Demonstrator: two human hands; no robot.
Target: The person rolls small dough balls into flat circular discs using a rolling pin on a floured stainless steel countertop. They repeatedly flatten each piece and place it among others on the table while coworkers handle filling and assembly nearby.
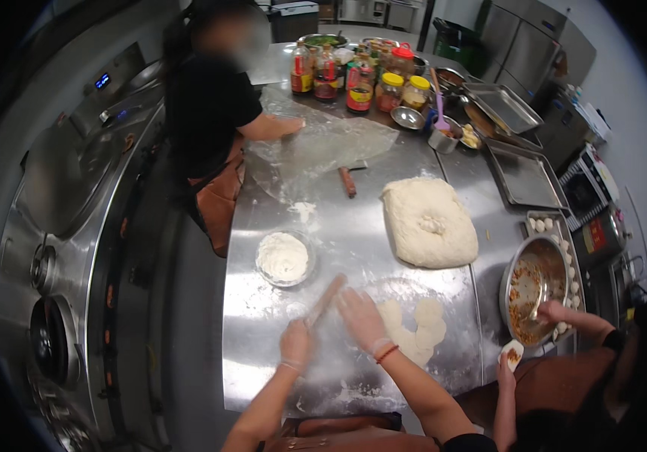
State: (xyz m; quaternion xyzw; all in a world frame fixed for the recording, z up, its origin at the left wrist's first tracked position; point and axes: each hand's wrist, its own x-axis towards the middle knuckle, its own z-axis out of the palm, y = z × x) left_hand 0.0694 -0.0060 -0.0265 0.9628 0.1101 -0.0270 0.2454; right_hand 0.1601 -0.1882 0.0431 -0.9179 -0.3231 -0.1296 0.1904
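Observation:
My left hand point(296, 343), in a clear plastic glove, grips the near end of a wooden rolling pin point(326, 298) that slants away from me over the steel table. My right hand point(362, 317), gloved too and blurred, reaches forward palm down with its fingers stretched out. Its fingertips are close to the pin's far end; no object shows in it. Just right of this hand lie several flat round dough wrappers point(432, 327), overlapping in a curve. Beyond the pin stands a bowl of white flour point(282, 258). A large dough block point(430, 223) rests farther back on the right.
A co-worker's hand point(552, 312) is in a steel bowl of filling point(511, 282); the other hand holds a filled wrapper point(511, 355). Across the table, another person touches a plastic sheet point(323, 135). A scraper point(348, 181), bottles point(326, 76) and trays point(527, 172) lie beyond.

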